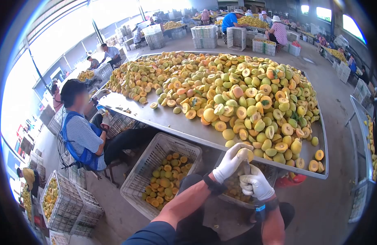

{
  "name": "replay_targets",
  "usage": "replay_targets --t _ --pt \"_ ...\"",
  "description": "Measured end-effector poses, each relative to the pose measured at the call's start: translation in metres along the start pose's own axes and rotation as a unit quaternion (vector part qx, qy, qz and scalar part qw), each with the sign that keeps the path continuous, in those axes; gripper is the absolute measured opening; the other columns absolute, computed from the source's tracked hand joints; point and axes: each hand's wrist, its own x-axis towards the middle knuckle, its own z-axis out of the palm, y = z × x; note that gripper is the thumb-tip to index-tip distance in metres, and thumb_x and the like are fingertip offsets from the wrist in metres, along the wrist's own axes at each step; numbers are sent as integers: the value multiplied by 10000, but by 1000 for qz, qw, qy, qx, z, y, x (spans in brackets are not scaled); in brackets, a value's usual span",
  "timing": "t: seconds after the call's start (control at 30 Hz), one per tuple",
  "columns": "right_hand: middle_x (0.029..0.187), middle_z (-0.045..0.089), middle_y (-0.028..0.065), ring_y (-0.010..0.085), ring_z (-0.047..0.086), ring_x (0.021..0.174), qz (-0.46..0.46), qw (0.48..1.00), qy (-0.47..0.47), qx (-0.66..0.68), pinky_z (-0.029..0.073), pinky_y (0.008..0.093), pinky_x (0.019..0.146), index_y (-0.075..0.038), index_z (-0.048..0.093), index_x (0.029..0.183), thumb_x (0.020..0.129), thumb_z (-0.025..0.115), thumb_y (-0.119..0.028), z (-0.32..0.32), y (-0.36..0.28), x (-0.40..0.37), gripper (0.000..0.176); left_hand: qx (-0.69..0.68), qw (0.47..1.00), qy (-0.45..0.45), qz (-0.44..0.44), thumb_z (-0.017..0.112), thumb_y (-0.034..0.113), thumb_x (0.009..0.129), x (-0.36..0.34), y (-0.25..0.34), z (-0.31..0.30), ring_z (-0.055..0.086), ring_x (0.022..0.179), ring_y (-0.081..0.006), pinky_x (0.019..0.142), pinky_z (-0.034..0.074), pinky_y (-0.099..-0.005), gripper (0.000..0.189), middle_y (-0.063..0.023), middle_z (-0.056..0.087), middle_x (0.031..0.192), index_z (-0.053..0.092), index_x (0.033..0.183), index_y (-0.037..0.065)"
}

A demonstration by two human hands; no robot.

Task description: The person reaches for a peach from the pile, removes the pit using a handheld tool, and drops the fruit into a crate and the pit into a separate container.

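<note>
Both of my hands wear white gloves and meet just past the near edge of the metal table (172,122). My left hand (230,162) is closed around a yellow apricot (248,154), fingers over its top. Just below, my right hand (255,182) grips a slim metal tool (249,167) that points up at the fruit; its handle is hidden in the fist, and I cannot tell its exact kind. A large heap of halved apricots (221,87) covers much of the table. Under my hands sits a crate (237,201) with fruit in it.
A plastic crate (135,185) of apricot halves stands to my left. Beyond it a person (84,130) in a blue vest sits at the table. Stacked crates (70,208) hold more fruit at the lower left. Other people and fruit-covered tables fill the background.
</note>
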Motion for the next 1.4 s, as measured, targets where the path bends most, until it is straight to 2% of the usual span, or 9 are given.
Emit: replay_targets --t 0.17,0.27,0.37,0.53,0.87,1.03,1.13,1.2,1.4 --pt "643 390 -21 38 298 425 17 998 -15 50 228 206 363 -76 485 1007 878 534 -3 -6 1 -1 156 30 1000 -1 -1 512 359 1026 4 1 1 554 804 -73 737 474 -243 385 -26 636 920 589 1179 14" --pt "640 388 -18 37 302 426 36 996 -45 71 226 199 356 -71 499 1016 877 539 -9 -11 1 -2 157 51 996 -69 27 506 373 1029 9 1 -8 557 795 -74 719 477 -241 397 -33 643 920 579 1182 14" --pt "642 389 -14 38 302 425 51 990 -85 106 229 196 349 -67 512 1023 876 547 -18 -16 4 0 159 44 993 -104 -17 527 351 1021 8 9 -14 543 837 -84 769 480 -260 362 -20 620 917 600 1134 15" --pt "641 389 -10 41 298 422 62 978 -133 148 234 192 345 -58 532 1024 878 557 -35 -23 11 6 150 29 986 -146 -70 562 389 1001 9 7 -23 567 785 -71 687 484 -236 398 -15 642 905 605 1142 19" --pt "599 378 -15 47 304 408 28 988 -108 105 256 211 348 -44 530 1018 878 558 -46 -12 9 10 143 -112 990 -48 -70 593 389 981 -5 11 -7 577 777 -61 664 483 -231 411 -38 647 905 608 1146 12" --pt "604 383 -17 47 306 407 -9 999 -2 31 258 209 347 -41 515 1006 876 555 -45 -8 13 15 136 38 997 42 -51 571 374 994 6 -17 -7 583 769 -71 683 466 -214 399 -47 666 886 601 1146 6" --pt "622 400 -13 42 309 410 28 990 -91 108 265 203 346 -32 530 1023 883 566 -60 -20 12 8 147 -38 992 -90 -86 573 380 993 6 8 -13 585 765 -69 657 458 -211 397 -48 664 879 609 1119 4" --pt "631 400 -17 47 304 415 48 954 -221 194 250 204 353 -34 555 1041 896 600 -94 -27 17 9 164 -66 988 -119 -78 592 417 976 7 12 -14 557 780 -75 688 463 -231 427 -21 639 870 637 1063 1" --pt "627 411 -5 47 312 414 63 928 -256 263 258 204 359 -14 571 1061 886 624 -99 -34 27 12 202 -125 970 -159 -138 579 326 978 10 0 -16 613 744 -104 645 476 -235 334 -66 673 885 633 1053 5"
